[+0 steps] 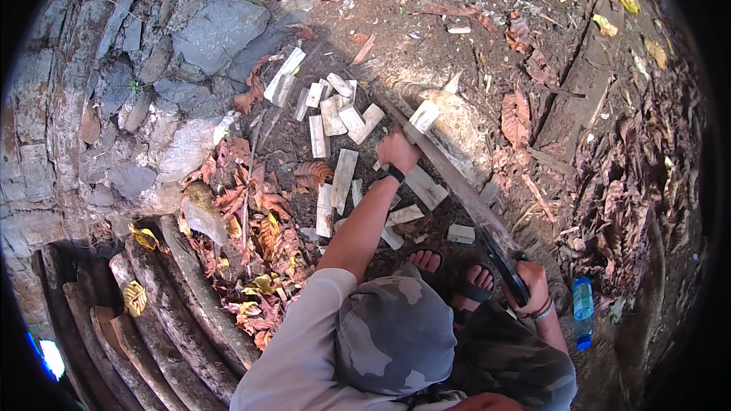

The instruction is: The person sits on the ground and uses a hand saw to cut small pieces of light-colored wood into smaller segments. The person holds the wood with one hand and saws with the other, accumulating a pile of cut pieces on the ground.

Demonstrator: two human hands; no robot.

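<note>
My right hand (529,287) is wrapped round the black handle (504,265) of a handsaw at the lower right. Its long, tapering blade (457,183) slants up and left, away from me. My left hand (399,151), with a dark band at the wrist, is closed on a pale wood piece (423,117) close to the blade's far part. That piece's end sticks out past the blade; its other end is hidden by my fingers. Several cut wood blocks (333,116) lie loosely to the left of the blade, and more, such as a longer block (344,180), lie beside my left forearm.
A pale, sunlit block or stump (457,137) lies under the blade. Stacked logs (175,304) and a stone wall (217,34) stand at left. Dry leaves (263,236) cover the soil. A plastic bottle (582,312) is near my right hand; my sandalled feet (476,281) are below the saw.
</note>
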